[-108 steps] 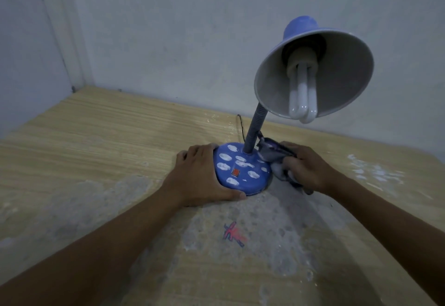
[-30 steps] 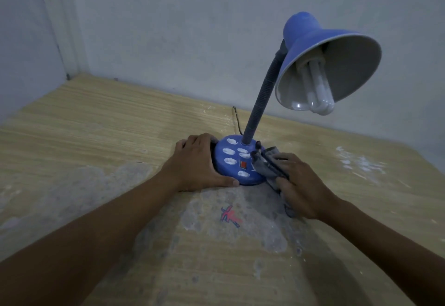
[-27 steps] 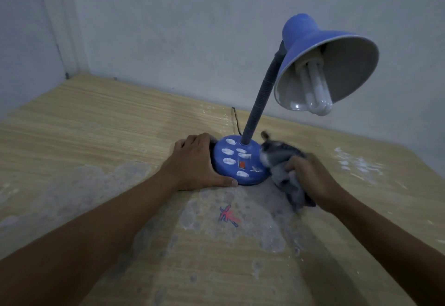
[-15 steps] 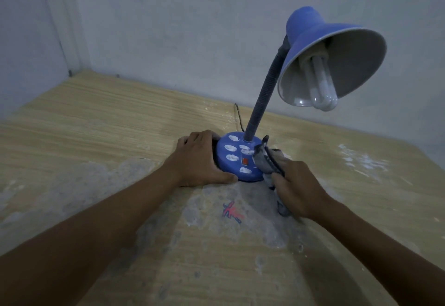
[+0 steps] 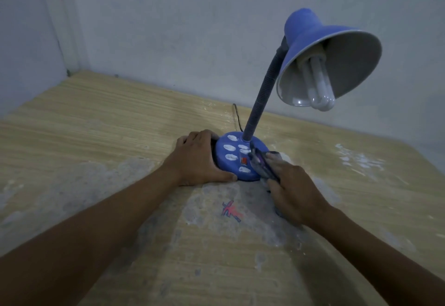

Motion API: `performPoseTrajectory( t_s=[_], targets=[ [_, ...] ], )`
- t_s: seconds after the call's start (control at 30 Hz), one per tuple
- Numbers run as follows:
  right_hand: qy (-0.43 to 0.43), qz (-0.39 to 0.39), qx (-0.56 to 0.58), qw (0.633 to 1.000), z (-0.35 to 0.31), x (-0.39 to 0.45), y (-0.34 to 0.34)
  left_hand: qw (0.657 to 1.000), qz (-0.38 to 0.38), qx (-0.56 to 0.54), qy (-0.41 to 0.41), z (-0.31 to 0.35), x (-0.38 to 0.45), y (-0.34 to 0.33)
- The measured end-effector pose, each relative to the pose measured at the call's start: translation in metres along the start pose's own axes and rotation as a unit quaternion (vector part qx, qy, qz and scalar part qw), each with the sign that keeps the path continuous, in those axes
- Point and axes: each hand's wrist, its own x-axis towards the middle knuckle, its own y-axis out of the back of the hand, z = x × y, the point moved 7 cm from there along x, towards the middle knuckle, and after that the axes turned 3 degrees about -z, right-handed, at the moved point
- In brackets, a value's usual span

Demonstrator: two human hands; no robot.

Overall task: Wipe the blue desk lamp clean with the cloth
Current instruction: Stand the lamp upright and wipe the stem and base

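Note:
The blue desk lamp stands on a wooden table; its round base [image 5: 232,158] carries white oval spots and a small red switch. A dark flexible neck [image 5: 262,96] rises to the blue shade [image 5: 310,33], with a white bulb [image 5: 317,88] inside. My left hand [image 5: 196,158] wraps the left side of the base and holds it. My right hand [image 5: 292,190] grips a dark grey cloth [image 5: 261,163] and presses it onto the base's right front part. Most of the cloth is hidden under that hand.
The wooden table [image 5: 96,122] has grey and white smears around the lamp and a red-blue scribble [image 5: 231,211] in front of it. A thin black cord [image 5: 237,117] runs behind the base. Grey walls close off the far and left sides.
My right hand has rubbed the cloth back and forth over the right side of the base; it now lies on the base top again. The shade has turned more to the right.

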Motion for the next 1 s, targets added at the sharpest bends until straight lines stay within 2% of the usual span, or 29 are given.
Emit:
performPoseTrajectory(
  t_s=[0.07, 0.1, 0.17, 0.23, 0.3, 0.37, 0.43, 0.5, 0.63, 0.8, 1.0],
  targets=[
    [0.033, 0.008, -0.009, 0.999, -0.002, -0.009, 0.002, 1.000, 0.001, -0.007, -0.003, 0.000, 0.000, 0.000],
    [0.022, 0.000, 0.010, 1.000, 0.000, -0.013, 0.003, 1.000, 0.001, -0.009, -0.004, 0.000, 0.000, 0.000],
    [-0.080, 0.007, 0.104, 0.991, 0.020, -0.012, 0.012, 1.000, 0.002, -0.008, -0.003, 0.001, 0.000, 0.000],
    [-0.188, 0.085, 0.207, 0.956, 0.048, -0.007, 0.029, 1.000, 0.005, -0.005, -0.002, 0.001, 0.001, 0.001],
    [-0.229, 0.168, 0.255, 0.924, 0.059, 0.000, 0.048, 1.000, 0.005, -0.005, -0.005, 0.001, 0.000, 0.001],
    [-0.237, 0.210, 0.280, 0.907, 0.060, 0.009, 0.060, 1.000, 0.002, -0.005, -0.005, 0.001, 0.000, 0.001],
    [-0.225, 0.197, 0.252, 0.920, 0.055, 0.023, 0.059, 1.000, 0.002, -0.004, -0.005, 0.000, 0.000, 0.000],
    [-0.208, 0.161, 0.157, 0.952, 0.052, 0.038, 0.050, 1.000, 0.002, -0.003, -0.006, 0.000, 0.000, -0.001],
    [-0.113, 0.072, 0.057, 0.989, 0.032, 0.060, 0.020, 1.000, 0.007, -0.003, -0.007, -0.001, 0.001, -0.001],
    [-0.033, 0.028, -0.049, 0.998, 0.023, 0.064, -0.002, 1.000, 0.007, -0.006, -0.006, -0.002, 0.001, -0.002],
    [0.058, -0.002, -0.083, 0.995, 0.000, 0.046, -0.003, 1.000, 0.004, -0.008, -0.008, 0.001, 0.000, 0.000]
  ],
)
